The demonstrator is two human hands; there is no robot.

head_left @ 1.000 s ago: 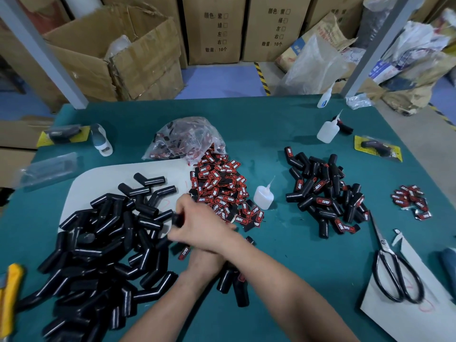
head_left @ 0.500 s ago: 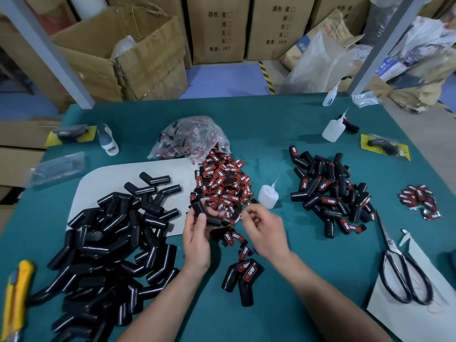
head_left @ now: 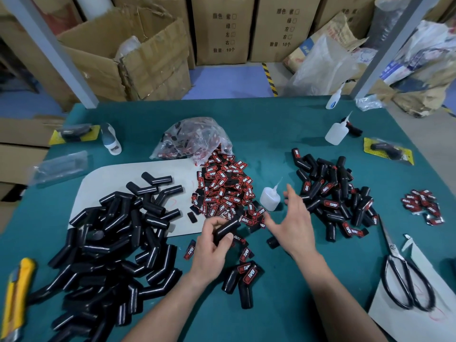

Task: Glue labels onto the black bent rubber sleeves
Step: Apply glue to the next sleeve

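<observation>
My left hand grips one black bent rubber sleeve just below the pile of red-and-black TAPER labels. My right hand hovers with fingers spread, holding nothing, close to the small glue bottle. A big heap of unlabelled sleeves lies at the left. Labelled sleeves are piled at the right. A few labelled sleeves lie between my forearms.
Scissors rest on white paper at the right. A yellow utility knife lies at the left edge. A plastic bag of labels, a second glue bottle and a small label cluster sit farther out on the green table.
My right hand has drawn away from the left hand and moved right toward the glue bottle, fingers spreading. My left hand still holds the sleeve.
</observation>
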